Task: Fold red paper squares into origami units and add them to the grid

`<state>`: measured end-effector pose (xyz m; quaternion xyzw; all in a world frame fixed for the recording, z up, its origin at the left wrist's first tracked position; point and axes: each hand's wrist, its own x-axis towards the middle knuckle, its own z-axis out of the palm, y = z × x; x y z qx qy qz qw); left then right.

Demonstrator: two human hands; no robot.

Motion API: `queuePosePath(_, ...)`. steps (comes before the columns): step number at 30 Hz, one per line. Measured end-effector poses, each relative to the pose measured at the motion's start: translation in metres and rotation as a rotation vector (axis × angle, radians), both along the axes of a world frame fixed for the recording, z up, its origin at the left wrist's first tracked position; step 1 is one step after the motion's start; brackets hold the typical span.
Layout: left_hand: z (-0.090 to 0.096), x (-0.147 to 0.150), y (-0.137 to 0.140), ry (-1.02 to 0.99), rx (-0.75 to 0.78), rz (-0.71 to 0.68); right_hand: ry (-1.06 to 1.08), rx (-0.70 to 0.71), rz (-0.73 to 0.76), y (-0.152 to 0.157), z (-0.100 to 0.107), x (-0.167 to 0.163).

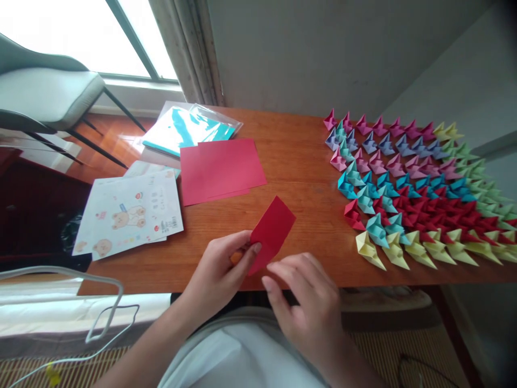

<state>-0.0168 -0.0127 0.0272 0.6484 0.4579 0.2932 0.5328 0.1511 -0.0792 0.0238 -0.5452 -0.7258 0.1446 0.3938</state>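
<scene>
My left hand [226, 264] pinches a folded piece of red paper [274, 223] between thumb and fingers, holding it tilted above the table's front edge. The paper is narrow, with a crease across its lower part. Just right of its lower end is my right hand [309, 296], thumb and forefinger apart with nothing between them; whether a fingertip touches the paper is hard to tell. Beyond my hands, flat red paper sheets [224, 170] lie in an overlapping pile on the table.
Rows of folded paper shapes [418, 207] in several colours cover the right side of the wooden table [299, 172]. At left are printed bear sheets [131, 215] and a plastic-wrapped pack of blue paper [188, 129]. A chair [52, 97] stands by the window; a white cable [81, 358] hangs lower left.
</scene>
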Motion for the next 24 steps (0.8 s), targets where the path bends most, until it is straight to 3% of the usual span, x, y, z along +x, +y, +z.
queuePosePath(5, -0.005, -0.006, 0.014, 0.097, 0.024, -0.173, 0.093, -0.099, -0.252, 0.027, -0.011, 0.034)
queuePosePath(8, -0.008, -0.004, 0.021, 0.18, 0.112, -0.23, 0.232, -0.343, -0.25, 0.039, -0.027, 0.046)
queuePosePath(10, -0.013, -0.001, 0.023, 0.26, 0.217, -0.218, 0.313, -0.416, -0.267, 0.042, -0.034, 0.049)
queuePosePath(15, -0.025, 0.003, 0.027, 0.6, 0.615, -0.204, 0.227, -0.375, -0.316, 0.047, -0.038, 0.048)
queuePosePath(19, -0.023, 0.0, 0.031, 0.861, 0.822, -0.397, 0.078, -0.313, -0.299, 0.05, -0.04, 0.049)
queuePosePath(24, -0.019, -0.005, 0.039, 0.983, 0.985, -0.555, -0.005, -0.276, -0.259, 0.052, -0.042, 0.051)
